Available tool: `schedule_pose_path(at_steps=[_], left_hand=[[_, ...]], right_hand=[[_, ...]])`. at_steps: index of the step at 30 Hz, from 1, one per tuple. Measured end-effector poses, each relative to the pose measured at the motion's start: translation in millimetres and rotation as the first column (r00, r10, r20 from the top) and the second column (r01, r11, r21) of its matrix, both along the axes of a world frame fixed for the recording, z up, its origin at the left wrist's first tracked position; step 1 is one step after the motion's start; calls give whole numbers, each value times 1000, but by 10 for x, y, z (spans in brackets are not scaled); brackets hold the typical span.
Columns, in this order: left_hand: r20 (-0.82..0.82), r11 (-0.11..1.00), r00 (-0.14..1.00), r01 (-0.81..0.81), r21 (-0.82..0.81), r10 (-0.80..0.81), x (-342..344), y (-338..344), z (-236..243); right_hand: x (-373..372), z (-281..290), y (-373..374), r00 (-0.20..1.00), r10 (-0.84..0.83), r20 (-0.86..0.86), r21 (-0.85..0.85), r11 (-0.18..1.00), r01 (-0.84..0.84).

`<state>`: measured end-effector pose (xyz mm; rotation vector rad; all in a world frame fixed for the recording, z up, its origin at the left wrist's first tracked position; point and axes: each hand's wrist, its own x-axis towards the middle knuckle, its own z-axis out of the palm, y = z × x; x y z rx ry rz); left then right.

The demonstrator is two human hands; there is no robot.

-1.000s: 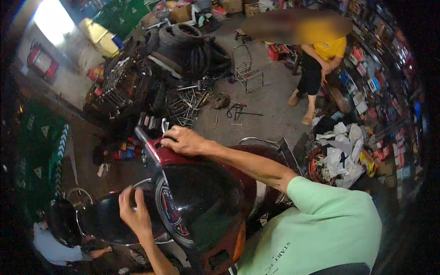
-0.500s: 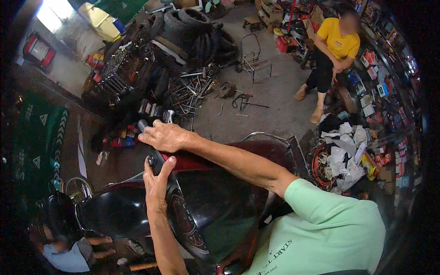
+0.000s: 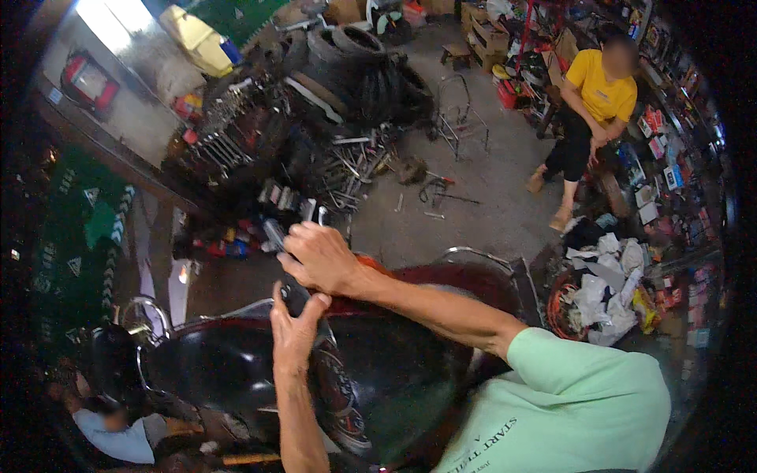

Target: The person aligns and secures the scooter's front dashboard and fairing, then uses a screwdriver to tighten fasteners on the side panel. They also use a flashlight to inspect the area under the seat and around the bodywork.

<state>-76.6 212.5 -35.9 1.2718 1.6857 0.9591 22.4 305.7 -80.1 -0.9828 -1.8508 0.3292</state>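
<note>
My right hand (image 3: pixel 322 258) is closed, its fingers curled over a part that they mostly hide. A grey cylindrical piece (image 3: pixel 274 231) juts out past those fingers. Just below, my left hand (image 3: pixel 295 331) has its thumb and fingers around a small black part (image 3: pixel 294 299). Both hands are close together over a vehicle with a long black seat (image 3: pixel 211 364) and dark red bodywork (image 3: pixel 426 282). A black oval panel (image 3: pixel 341 398) lies beside my left forearm. Behind my right wrist shows an orange-red edge (image 3: pixel 367 264).
Wrenches and loose tools (image 3: pixel 351 169) lie on the floor ahead, near piled tires (image 3: pixel 347 67) and a metal frame (image 3: pixel 457 130). A person in yellow (image 3: pixel 599 94) sits at the far right. Another person (image 3: pixel 122 437) is at the lower left. White bags (image 3: pixel 607 292) are heaped at right.
The view has shifted, so the scene sits farther right. My right fingers are more tightly curled, and an orange-red edge now shows behind that wrist. The left hand keeps its hold.
</note>
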Motion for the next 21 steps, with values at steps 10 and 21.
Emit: schedule_pose_path(at_steps=[10,21], left_hand=[[188,987,977,125,-103,-104,-426,-504,-94],[211,983,961,186,-1,-182,-383,-638,-116]], right_hand=[[939,-151,-674,863,504,21,-311,824,-474],[1202,-22,-1174,791,610,-38,-288,752,-593]])
